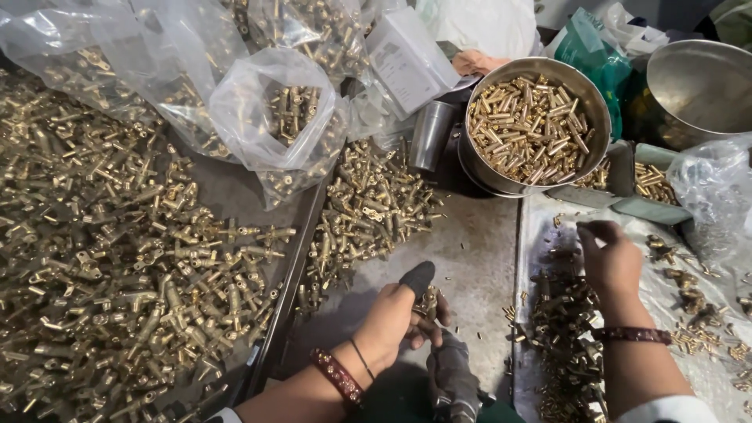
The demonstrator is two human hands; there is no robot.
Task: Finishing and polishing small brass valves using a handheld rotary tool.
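Grey worktop (pixel 478 258) fills the view, crowded from edge to edge with brass. Largest is the heap of brass fittings (pixel 110 266) spread over the worktop's left side, reaching its near left corner. Along the far edge lie clear plastic bags (pixel 266 110) holding more fittings, and towards the far right corner stands a round steel bowl (pixel 599 110) filled with short brass pins (pixel 529 129), with an empty steel bowl (pixel 697 86) just beside it. A smaller pile of fittings (pixel 364 211) sits mid-worktop. A clear plastic sheet (pixel 705 360) covers the right side, scattered with small brass parts (pixel 564 329).

At the near edge, the left hand (pixel 395 317), with a dark cover on its thumb, is closed around a small brass piece (pixel 428 301), held just above a grey tool (pixel 454 380). The right hand (pixel 611 262) hangs over the scattered parts with fingers curled; whether it pinches anything cannot be told.
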